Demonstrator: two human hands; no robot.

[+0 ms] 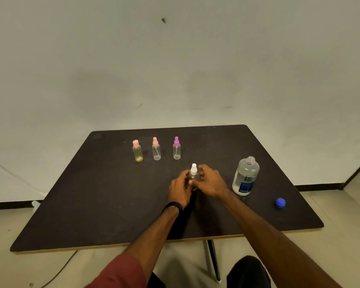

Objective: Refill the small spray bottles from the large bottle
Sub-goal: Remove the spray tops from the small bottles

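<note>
A small clear spray bottle with a white spray top [194, 171] stands upright mid-table between both hands. My left hand [180, 189] grips its body from the left, and my right hand [210, 180] wraps it from the right; most of the body is hidden by fingers. To the right stands the large clear bottle with a blue label [245, 176], its neck uncapped. Its blue cap [280, 203] lies further right on the table. Behind stand three small bottles in a row: a yellowish one with a pink cap [137, 151], a clear one with a pink sprayer [156, 149], a clear one with a purple sprayer [176, 148].
The dark table [92, 204] sits against a pale wall; its near edge runs just below my forearms. A metal table leg [213, 260] shows beneath. Pale floor surrounds it, with a cable [58, 271] at the lower left.
</note>
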